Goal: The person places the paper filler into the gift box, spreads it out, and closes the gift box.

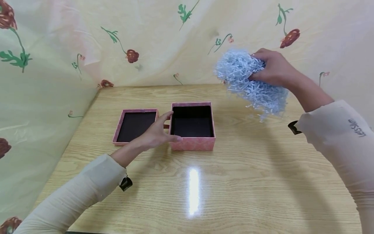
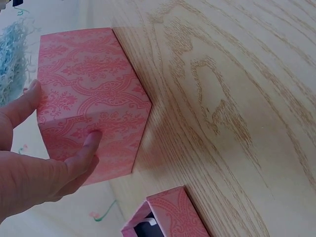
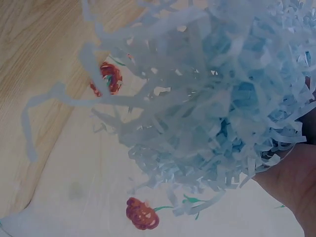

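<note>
A pink patterned box (image 1: 193,143) with a black inside stands on the table, its top uncovered. My left hand (image 1: 156,131) is spread along the box's left side, thumb at the front rim and forefinger near the far left corner. In the left wrist view, fingertips (image 2: 93,140) touch the box's side wall (image 2: 118,133). My right hand (image 1: 273,66) grips a big clump of pale blue shredded paper (image 1: 242,73), held up to the right of the box. Loose strands (image 3: 54,96) dangle from the clump in the right wrist view.
A shallow pink lid (image 1: 120,130) with a black inside lies just left of the box, inner side up. Behind the wood-grain table (image 1: 239,182) hangs a flowered cloth (image 1: 163,42), which also runs along the left side.
</note>
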`<act>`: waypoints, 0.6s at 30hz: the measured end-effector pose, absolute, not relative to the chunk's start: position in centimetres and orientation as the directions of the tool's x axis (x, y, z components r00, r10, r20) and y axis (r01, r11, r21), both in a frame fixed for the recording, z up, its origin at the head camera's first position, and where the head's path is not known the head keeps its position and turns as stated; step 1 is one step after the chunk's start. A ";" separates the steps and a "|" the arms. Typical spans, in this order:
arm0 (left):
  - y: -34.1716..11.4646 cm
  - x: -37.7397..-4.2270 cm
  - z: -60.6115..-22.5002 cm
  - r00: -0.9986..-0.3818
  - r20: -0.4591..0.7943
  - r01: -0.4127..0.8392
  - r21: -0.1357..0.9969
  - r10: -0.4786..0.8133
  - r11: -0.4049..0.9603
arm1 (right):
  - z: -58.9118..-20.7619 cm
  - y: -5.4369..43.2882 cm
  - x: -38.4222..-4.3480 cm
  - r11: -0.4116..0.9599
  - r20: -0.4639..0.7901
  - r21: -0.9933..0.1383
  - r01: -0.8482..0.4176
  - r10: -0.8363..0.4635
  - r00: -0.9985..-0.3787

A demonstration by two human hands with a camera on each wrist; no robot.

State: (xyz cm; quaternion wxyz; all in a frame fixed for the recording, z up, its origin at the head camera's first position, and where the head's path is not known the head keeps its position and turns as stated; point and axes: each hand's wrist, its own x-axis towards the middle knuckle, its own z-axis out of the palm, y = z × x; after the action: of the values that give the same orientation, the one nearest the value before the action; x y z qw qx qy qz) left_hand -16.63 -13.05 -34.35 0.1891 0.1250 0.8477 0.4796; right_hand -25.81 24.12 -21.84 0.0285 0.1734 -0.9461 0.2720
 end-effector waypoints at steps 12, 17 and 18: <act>-13.0 -16.6 -34.2 -0.900 -0.209 0.019 0.857 0.382 0.515 | -22.0 20.7 -26.2 0.745 0.168 -0.524 -0.413 -0.385 -0.907; -13.0 -16.7 -34.3 -0.898 -0.208 0.025 0.856 0.388 0.516 | -22.6 19.1 -26.3 0.720 0.165 -0.529 -0.449 -0.431 -0.887; -13.0 -16.7 -34.2 -0.898 -0.207 0.025 0.856 0.388 0.516 | -22.7 18.8 -26.3 0.717 0.171 -0.525 -0.458 -0.439 -0.882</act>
State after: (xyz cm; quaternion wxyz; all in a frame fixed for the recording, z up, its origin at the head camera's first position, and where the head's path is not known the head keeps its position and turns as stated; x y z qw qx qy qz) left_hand -16.69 -13.01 -34.25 0.1903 0.1217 0.8495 0.4767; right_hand -26.29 18.81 -22.71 0.0170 0.2420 -0.9265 0.2877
